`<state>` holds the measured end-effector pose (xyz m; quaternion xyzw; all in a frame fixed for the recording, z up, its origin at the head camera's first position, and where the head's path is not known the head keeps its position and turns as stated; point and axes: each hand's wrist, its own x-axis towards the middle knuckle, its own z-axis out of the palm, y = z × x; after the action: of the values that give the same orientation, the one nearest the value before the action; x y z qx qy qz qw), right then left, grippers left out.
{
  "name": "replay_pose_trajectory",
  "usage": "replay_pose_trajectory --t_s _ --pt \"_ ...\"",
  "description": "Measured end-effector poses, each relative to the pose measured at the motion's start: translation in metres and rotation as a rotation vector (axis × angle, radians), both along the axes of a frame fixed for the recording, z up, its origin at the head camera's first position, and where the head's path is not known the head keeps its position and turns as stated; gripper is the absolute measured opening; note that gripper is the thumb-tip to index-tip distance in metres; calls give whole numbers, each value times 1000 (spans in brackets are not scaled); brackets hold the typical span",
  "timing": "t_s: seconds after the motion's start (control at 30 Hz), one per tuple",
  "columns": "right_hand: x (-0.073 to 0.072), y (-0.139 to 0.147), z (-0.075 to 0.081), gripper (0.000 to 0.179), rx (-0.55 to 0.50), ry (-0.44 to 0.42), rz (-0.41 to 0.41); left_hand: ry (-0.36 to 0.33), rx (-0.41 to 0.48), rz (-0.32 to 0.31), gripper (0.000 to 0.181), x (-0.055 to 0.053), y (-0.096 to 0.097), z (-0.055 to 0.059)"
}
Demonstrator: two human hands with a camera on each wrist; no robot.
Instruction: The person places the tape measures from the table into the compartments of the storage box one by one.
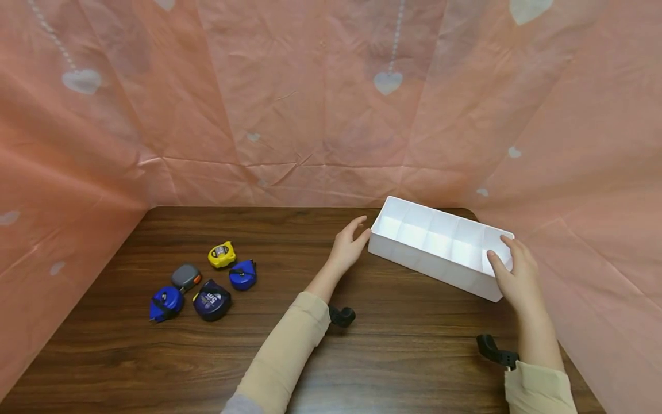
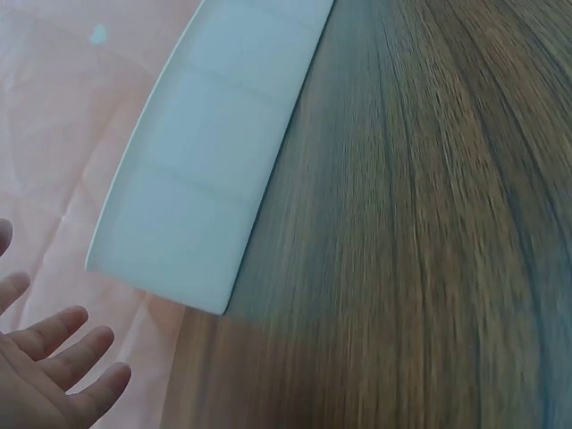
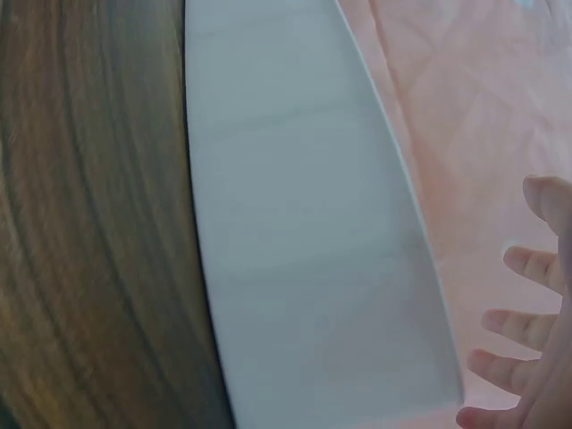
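Observation:
A long white divided box sits on the table's right side, angled with its left end farther back. It has several compartments in a row. My left hand is just off the box's left end, fingers spread; the left wrist view shows a gap between that hand and the box. At the opposite end is my right hand, thumb and fingers apart. In the right wrist view the right hand has its fingers spread near the box's corner; contact there is unclear.
On the left of the wooden table lie a yellow tape measure, blue tape measures, a dark navy one and a grey one. Pink cloth hangs behind and at both sides.

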<state>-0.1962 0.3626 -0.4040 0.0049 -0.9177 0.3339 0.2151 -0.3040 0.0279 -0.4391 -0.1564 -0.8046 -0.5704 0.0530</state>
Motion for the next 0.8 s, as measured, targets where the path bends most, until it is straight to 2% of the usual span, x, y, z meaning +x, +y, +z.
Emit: replay_pose_trajectory --t_s 0.2,0.37,0.6,0.8 --pt "5 12 -8 55 -75 -31 6 -31 48 -5 42 -2 11 -2" --pt "9 21 -13 57 -117 -49 21 -47 43 -4 42 -5 18 -6" --pt "12 31 -21 63 -189 -148 53 -78 25 -1 43 -9 22 -9" --pt "16 40 -25 66 -178 -200 60 -97 22 -21 43 -12 25 -11"
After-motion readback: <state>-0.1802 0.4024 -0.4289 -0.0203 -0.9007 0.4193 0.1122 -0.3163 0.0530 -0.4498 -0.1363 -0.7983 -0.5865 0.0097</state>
